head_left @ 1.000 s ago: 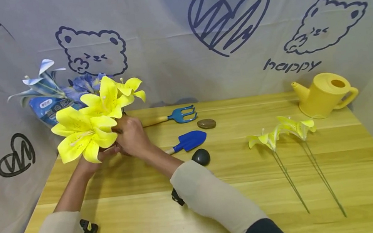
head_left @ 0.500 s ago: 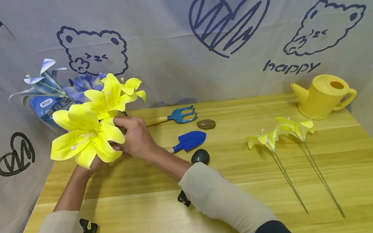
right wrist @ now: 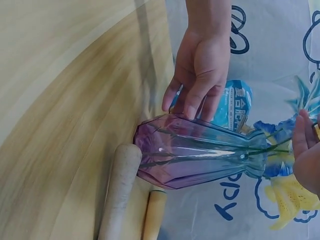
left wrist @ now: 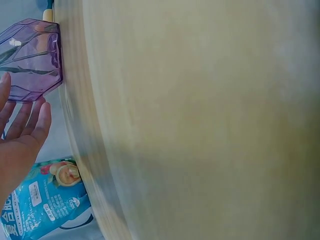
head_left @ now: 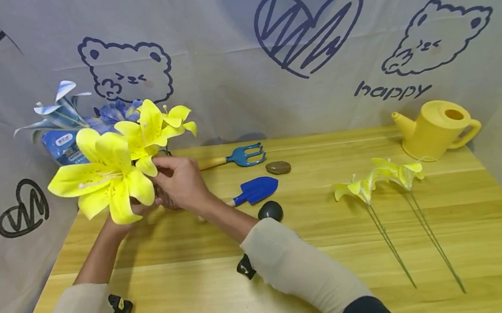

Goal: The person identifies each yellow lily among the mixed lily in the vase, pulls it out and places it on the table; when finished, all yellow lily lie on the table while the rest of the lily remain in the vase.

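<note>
A glass vase (right wrist: 200,152), purple at its base and blue-green at the neck, stands at the table's left, mostly hidden in the head view. My left hand (right wrist: 202,70) holds its lower body between thumb and fingers. At the vase's mouth, my right hand (head_left: 183,180) pinches the stem of a large yellow lily (head_left: 109,168) just below the bloom. Behind it, smaller yellow lilies (head_left: 153,126), a pale blue lily (head_left: 60,114) and purple-blue blooms (head_left: 116,113) rise from the vase. Stems show through the glass in the right wrist view.
A blue hand fork (head_left: 246,155), brown stone (head_left: 278,168), blue trowel (head_left: 260,189) and black stone (head_left: 270,211) lie right of the vase. Two yellow lilies (head_left: 363,189) and a yellow watering can (head_left: 435,128) are farther right. A blue printed bag (left wrist: 45,200) stands behind the vase.
The large yellow lily has turned and shifted left. My right hand moved slightly right at first, then stayed near the vase's mouth. My left hand has barely moved.
</note>
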A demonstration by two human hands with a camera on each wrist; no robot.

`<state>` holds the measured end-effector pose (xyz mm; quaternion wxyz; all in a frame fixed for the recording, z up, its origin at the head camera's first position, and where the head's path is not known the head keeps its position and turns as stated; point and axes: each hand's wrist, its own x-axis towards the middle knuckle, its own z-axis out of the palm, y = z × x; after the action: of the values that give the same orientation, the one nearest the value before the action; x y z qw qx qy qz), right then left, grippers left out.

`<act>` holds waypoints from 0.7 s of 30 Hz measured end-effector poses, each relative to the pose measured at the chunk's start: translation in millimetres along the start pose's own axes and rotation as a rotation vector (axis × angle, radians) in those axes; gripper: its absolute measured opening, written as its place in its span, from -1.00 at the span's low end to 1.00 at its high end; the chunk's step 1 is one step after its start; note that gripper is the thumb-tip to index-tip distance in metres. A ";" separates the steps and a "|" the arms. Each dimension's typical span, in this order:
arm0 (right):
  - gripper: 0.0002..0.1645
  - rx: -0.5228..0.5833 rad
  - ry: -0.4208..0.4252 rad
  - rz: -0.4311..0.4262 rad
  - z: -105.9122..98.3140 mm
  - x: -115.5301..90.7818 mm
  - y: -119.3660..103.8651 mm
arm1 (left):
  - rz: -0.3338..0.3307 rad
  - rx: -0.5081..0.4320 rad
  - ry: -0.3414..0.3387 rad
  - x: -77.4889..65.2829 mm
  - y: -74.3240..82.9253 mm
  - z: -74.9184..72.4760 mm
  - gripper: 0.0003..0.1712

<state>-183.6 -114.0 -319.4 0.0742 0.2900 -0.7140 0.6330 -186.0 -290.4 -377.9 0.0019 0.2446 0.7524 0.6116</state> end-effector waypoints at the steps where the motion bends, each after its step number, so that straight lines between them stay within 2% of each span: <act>1: -0.76 0.002 0.001 0.001 1.3 0.9 4.7 | -0.041 0.075 -0.008 -0.6 0.5 0.1 -0.39; 2: -0.76 -0.004 0.001 0.001 2.5 1.7 9.1 | -0.082 0.119 -0.013 -1.1 -3.4 -1.6 -0.36; 3: -0.76 -0.010 0.000 0.003 3.9 2.7 13.5 | -0.144 0.130 -0.033 -2.4 -20.9 -10.9 -0.31; 5: -0.77 -0.004 -0.002 0.008 5.0 3.4 17.1 | -0.231 0.139 -0.066 -4.9 -28.5 -15.0 -0.31; 6: -0.77 -0.004 0.001 0.010 4.8 3.4 16.0 | -0.241 0.137 -0.068 -5.2 -33.5 -17.4 -0.31; 7: -0.76 0.008 -0.002 0.016 4.6 3.4 14.8 | -0.229 0.150 -0.065 -4.6 -45.5 -22.2 -0.28; 11: -0.77 0.067 0.006 0.018 0.0 3.3 4.1 | -0.141 0.083 -0.022 -1.7 -48.6 -21.2 -0.12; 14: -0.78 0.100 0.014 0.011 -6.2 2.8 -8.8 | -0.137 0.061 0.023 -2.1 -47.5 -19.4 -0.05; 19: -0.75 0.160 0.022 0.036 -14.1 2.6 -24.4 | -0.227 0.065 0.092 -6.4 -45.1 -18.0 -0.15; 21: -0.75 0.197 0.023 0.057 -15.4 3.7 -26.3 | -0.296 0.106 0.102 -8.4 -45.0 -18.3 -0.23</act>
<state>-177.3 -101.4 -292.1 0.0354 0.2682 -0.6552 0.7054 -200.5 -316.2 -417.2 0.0411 0.0995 0.8107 0.5755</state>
